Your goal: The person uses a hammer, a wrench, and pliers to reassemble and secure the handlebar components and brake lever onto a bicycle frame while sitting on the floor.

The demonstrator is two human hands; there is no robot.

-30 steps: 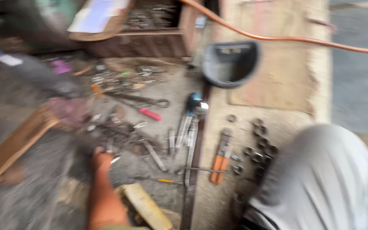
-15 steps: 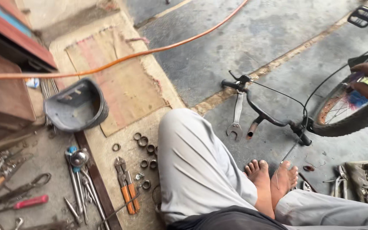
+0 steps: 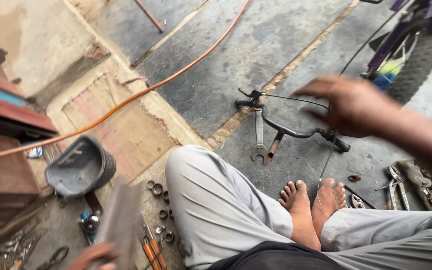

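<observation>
I sit cross-legged on the concrete floor, bare feet (image 3: 308,205) in front of me. My right hand (image 3: 351,105) is blurred in mid-air, fingers spread and empty, just above the right end of a black bicycle handlebar (image 3: 286,129) lying on the floor with a thin cable attached. A spanner (image 3: 259,136) lies under the handlebar. At the bottom left my left hand (image 3: 92,255) grips a blurred flat greyish bar (image 3: 118,220) that points upward. Its exact kind I cannot tell.
A bicycle wheel (image 3: 406,65) stands at the upper right. An orange hose (image 3: 166,80) crosses the floor. A dark curved tub (image 3: 78,167), metal rings (image 3: 158,192), orange-handled pliers (image 3: 151,252), a wooden box (image 3: 1,175) and loose tools (image 3: 416,180) lie around me.
The view swung from the tool pile on the left to the handlebar. My right hand left the bicycle tyre and came toward the handlebar. My left hand lifted the flat bar.
</observation>
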